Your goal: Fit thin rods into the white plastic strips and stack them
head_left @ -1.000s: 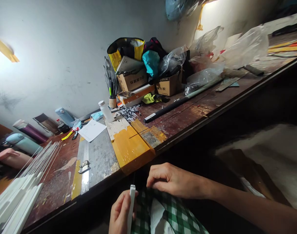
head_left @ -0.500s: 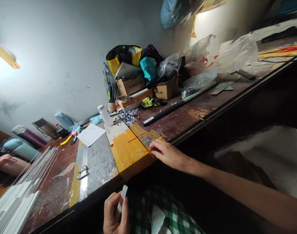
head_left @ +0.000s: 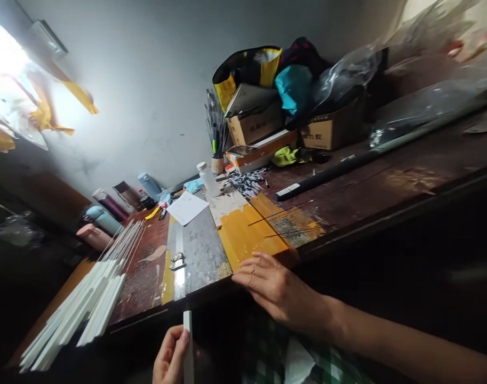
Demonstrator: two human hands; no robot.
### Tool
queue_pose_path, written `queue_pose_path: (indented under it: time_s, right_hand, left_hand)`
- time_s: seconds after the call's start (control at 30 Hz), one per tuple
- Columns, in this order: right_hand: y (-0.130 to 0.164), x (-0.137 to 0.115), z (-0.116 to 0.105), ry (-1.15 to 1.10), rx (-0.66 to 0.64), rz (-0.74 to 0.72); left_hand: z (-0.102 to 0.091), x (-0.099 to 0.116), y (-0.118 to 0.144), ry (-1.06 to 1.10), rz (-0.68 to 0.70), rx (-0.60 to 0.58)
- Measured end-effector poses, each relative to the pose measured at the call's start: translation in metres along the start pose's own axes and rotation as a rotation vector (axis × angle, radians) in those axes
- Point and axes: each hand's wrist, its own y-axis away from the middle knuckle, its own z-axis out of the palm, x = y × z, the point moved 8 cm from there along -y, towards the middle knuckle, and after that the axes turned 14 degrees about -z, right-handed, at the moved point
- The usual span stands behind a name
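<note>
My left hand (head_left: 172, 356) is closed around a white strip (head_left: 188, 341), held upright below the table's front edge. What looks like a thin dark rod (head_left: 186, 290) rises from the strip's top end. My right hand (head_left: 267, 280) hangs over the front edge of a yellow-taped block (head_left: 247, 234), fingers stretched out and nothing visible in them. Several thin dark rods (head_left: 283, 213) lie across the right side of that block. To the left, a pile of similar white strips (head_left: 77, 309) with thin light rods lies on the table.
A steel ruler (head_left: 180, 277) with small dark metal pieces lies left of the block. Behind are a paper sheet (head_left: 187, 208), a white bottle (head_left: 208, 180) and a heap of small black-and-white pieces (head_left: 247, 182). A long dark tube (head_left: 327, 176) and cardboard boxes (head_left: 317, 133) occupy the right.
The view has swung left. My right hand has shifted towards the block's front edge, and its bent fingers have straightened. The white strip in my left hand now stands more upright.
</note>
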Motion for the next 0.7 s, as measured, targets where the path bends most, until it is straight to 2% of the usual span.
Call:
queue_pose_path:
  time_s: [0.13, 0.3, 0.5, 0.7]
  right_hand:
    - [-0.03, -0.016, 0.055, -0.077, -0.039, -0.095]
    - [-0.071, -0.008, 0.1, -0.089, -0.176, -0.123]
    - [-0.092, 0.007, 0.129, -0.119, -0.278, -0.18]
    - [-0.09, 0.009, 0.135, -0.17, -0.272, -0.171]
  left_hand:
    - [-0.014, 0.005, -0.014, -0.008, 0.004, -0.065]
    - [-0.007, 0.008, -0.024, 0.055, -0.027, -0.112]
    - [-0.001, 0.007, -0.021, 0.097, -0.048, -0.119]
    - [0.001, 0.009, -0.021, 0.086, -0.014, -0.089]
